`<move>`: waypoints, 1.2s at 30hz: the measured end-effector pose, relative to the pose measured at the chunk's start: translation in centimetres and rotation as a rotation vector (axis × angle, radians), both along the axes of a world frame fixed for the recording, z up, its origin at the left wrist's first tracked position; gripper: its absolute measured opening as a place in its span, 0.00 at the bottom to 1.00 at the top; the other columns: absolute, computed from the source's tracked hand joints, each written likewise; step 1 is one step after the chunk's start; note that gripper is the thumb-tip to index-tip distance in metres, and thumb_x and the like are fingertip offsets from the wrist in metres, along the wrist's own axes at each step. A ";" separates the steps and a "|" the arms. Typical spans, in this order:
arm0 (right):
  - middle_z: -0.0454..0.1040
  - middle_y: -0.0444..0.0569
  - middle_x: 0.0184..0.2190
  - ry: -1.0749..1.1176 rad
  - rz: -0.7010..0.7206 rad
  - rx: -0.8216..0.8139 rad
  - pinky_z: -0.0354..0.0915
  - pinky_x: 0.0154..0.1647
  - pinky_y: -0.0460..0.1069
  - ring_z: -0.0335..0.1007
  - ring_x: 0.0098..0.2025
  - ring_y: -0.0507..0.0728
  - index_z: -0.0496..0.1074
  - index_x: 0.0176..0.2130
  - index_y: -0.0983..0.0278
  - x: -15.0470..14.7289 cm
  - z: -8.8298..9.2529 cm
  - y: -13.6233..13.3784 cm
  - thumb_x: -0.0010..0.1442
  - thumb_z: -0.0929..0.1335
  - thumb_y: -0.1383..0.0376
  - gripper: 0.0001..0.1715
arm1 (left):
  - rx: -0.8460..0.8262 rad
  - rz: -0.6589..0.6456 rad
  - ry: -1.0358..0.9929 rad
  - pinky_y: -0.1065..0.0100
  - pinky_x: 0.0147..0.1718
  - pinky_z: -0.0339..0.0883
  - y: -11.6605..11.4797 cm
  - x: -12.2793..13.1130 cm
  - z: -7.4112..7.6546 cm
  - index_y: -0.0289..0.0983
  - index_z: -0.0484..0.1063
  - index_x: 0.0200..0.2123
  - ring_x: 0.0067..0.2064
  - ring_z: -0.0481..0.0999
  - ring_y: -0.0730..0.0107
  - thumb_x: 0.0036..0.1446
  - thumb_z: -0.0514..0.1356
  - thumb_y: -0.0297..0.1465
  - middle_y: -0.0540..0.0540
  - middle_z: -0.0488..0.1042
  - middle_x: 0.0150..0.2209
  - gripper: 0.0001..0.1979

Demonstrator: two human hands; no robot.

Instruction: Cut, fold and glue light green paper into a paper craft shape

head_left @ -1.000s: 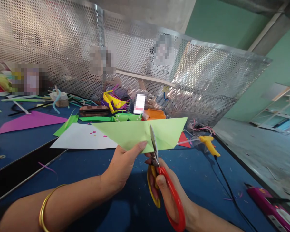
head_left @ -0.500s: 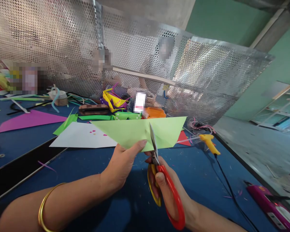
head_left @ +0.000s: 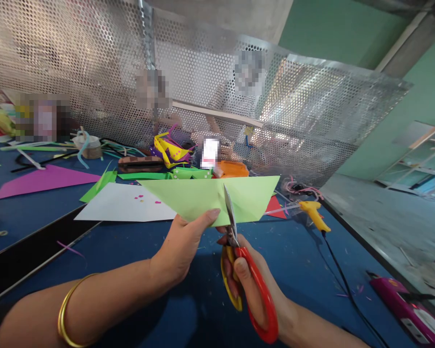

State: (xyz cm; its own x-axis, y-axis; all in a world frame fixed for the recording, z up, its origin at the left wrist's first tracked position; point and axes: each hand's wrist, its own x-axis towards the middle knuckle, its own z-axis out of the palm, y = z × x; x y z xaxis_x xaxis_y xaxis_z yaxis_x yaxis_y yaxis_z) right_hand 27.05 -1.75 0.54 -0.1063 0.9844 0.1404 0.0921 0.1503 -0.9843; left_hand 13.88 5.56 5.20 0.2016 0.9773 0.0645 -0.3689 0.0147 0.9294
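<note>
My left hand (head_left: 183, 244) pinches the near edge of a light green sheet of paper (head_left: 199, 195), thumb on top and the other fingers hidden beneath. In my right hand (head_left: 255, 275) is a pair of scissors (head_left: 263, 299) with one red and one yellow handle. One blade lies over the paper, pointing away from me; the other blade is hidden under the sheet. The paper is held above the blue tabletop (head_left: 188, 299). Partly behind it lies a white sheet (head_left: 119, 205) with small pink bits on it.
A yellow glue gun (head_left: 314, 215) with a black cord lies at the right, near a purple power strip (head_left: 408, 309). Magenta paper (head_left: 45, 181), a brown pencil case (head_left: 140, 164) and an orange tray (head_left: 232, 169) sit farther back. A perforated metal screen (head_left: 203, 58) stands behind the table.
Almost nothing differs. The left tip of the green paper has shifted slightly to the right; both hands and the scissors stay in nearly the same place.
</note>
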 end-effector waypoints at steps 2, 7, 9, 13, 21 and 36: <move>0.62 0.41 0.25 0.029 0.034 0.002 0.55 0.16 0.44 0.54 0.17 0.47 0.59 0.56 0.60 0.1 0.1 0.0 0.61 0.59 0.39 0.36 | 0.009 -0.004 0.000 0.64 0.43 0.69 0.1 0.0 0.0 0.37 0.75 0.30 0.35 0.76 0.65 0.48 0.65 0.34 0.48 0.78 0.31 0.06; 0.61 0.42 0.28 0.059 0.113 0.021 0.55 0.20 0.45 0.52 0.21 0.48 0.59 0.54 0.59 0.5 0.4 0.0 0.59 0.60 0.38 0.36 | 0.062 0.025 0.012 0.65 0.43 0.68 0.5 -0.2 0.3 0.36 0.75 0.25 0.35 0.75 0.66 0.50 0.64 0.34 0.49 0.76 0.27 0.07; 0.61 0.42 0.28 0.045 0.135 0.018 0.54 0.20 0.45 0.52 0.22 0.48 0.60 0.53 0.60 0.7 0.6 0.0 0.60 0.60 0.38 0.35 | 0.068 0.070 0.015 0.65 0.44 0.67 1.0 -0.4 0.4 0.36 0.74 0.23 0.36 0.76 0.65 0.50 0.64 0.34 0.48 0.76 0.27 0.09; 0.60 0.40 0.26 -0.108 0.148 0.055 0.54 0.21 0.44 0.53 0.22 0.48 0.61 0.52 0.60 1.7 1.4 0.6 0.61 0.61 0.41 0.31 | 0.122 0.181 0.010 0.63 0.48 0.66 2.6 -0.8 0.3 0.35 0.74 0.21 0.40 0.76 0.62 0.50 0.64 0.35 0.45 0.78 0.30 0.10; 0.74 0.44 0.29 -1.038 -0.102 0.075 0.58 0.29 0.48 0.67 0.29 0.55 0.70 0.46 0.60 5.3 4.4 2.3 0.56 0.69 0.49 0.23 | -0.006 0.311 -0.117 0.61 0.46 0.68 5.1 -1.6 0.1 0.33 0.77 0.29 0.31 0.75 0.67 0.42 0.69 0.32 0.46 0.79 0.29 0.10; 0.77 0.53 0.41 -1.656 -0.337 -0.008 0.61 0.32 0.49 0.75 0.38 0.59 0.73 0.48 0.62 13.3 1.9 4.7 0.59 0.66 0.63 0.17 | -0.138 0.139 0.027 0.63 0.44 0.68 3.2 -0.8 -1.2 0.32 0.77 0.34 0.33 0.77 0.66 0.43 0.70 0.38 0.43 0.80 0.29 0.17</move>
